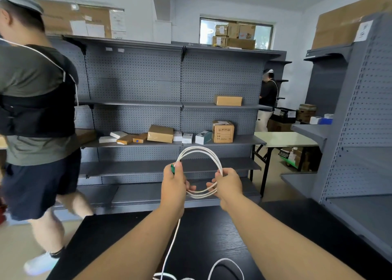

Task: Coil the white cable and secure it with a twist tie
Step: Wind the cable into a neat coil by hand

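Note:
The white cable [203,151] forms a round coil of several loops held up in the air between both hands. My left hand [174,185] grips the coil's left side, and a small green piece [172,168] shows at its thumb. My right hand [228,186] pinches the coil's right side. A loose length of cable [171,243] drops from my left hand to the black table [212,233], where more slack loops [224,265] lie at the near edge. No twist tie is clearly visible.
Grey pegboard shelving [161,88] with cardboard boxes [222,131] stands behind the table. A person in dark shorts [38,110] walks at the left. Another shelf unit [356,131] is at the right, with a folding table [284,139] and a second person [267,97] beyond.

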`<state>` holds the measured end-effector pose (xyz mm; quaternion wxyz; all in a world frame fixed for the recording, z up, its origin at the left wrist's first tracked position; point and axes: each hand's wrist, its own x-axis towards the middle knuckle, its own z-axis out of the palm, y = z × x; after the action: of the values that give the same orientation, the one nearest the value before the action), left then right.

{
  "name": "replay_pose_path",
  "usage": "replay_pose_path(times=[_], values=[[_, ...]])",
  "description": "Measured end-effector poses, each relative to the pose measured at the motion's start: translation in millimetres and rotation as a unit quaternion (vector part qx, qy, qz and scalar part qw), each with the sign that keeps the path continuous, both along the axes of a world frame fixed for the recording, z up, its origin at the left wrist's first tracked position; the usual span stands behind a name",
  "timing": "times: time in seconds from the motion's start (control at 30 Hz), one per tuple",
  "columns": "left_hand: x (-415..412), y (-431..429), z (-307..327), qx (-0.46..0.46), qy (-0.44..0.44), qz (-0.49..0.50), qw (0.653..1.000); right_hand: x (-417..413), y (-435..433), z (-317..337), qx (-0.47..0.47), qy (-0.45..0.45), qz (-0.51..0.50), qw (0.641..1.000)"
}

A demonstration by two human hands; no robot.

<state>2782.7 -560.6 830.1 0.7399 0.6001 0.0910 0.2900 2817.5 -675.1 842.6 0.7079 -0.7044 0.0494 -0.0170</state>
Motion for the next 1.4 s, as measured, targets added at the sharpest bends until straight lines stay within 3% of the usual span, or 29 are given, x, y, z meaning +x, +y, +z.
replay_pose_path(times=[0.2, 0.4, 0.57, 0.73, 1.07, 1.13, 1.3, 1.4], values=[[-2.9, 13.5, 6.1, 0.087, 0.028, -0.011, 0.996, -2.4, -3.7, 6.4, -0.143, -0.062, 0.06, 0.986], [-6.3, 17.8, 16.6, 0.257, 0.057, -0.008, 0.965, -2.3, -7.4, 22.6, -0.338, -0.181, 0.091, 0.919], [-7.1, 20.0, 23.3, 0.238, 0.096, -0.034, 0.966, -3.1, -10.0, 28.6, -0.384, -0.242, 0.142, 0.88], [-8.4, 18.3, 24.1, 0.31, 0.101, -0.042, 0.944, -6.9, -9.8, 32.4, -0.416, -0.297, 0.192, 0.838], [-8.1, 11.3, 19.5, 0.362, 0.07, -0.01, 0.929, -6.5, -10.3, 31.6, -0.462, -0.332, 0.17, 0.804], [-9.2, 8.9, 20.7, 0.377, 0.067, -0.019, 0.923, -7.5, -9.8, 31.5, -0.504, -0.334, 0.17, 0.778], [-7.4, 4.2, 21.9, 0.406, 0.082, -0.036, 0.91, -9.1, -8.6, 25.5, -0.618, -0.39, 0.138, 0.668], [-6.7, 5.0, 23.1, 0.415, 0.094, -0.042, 0.904, -8.3, -11.8, 22.3, -0.627, -0.392, 0.139, 0.659]])
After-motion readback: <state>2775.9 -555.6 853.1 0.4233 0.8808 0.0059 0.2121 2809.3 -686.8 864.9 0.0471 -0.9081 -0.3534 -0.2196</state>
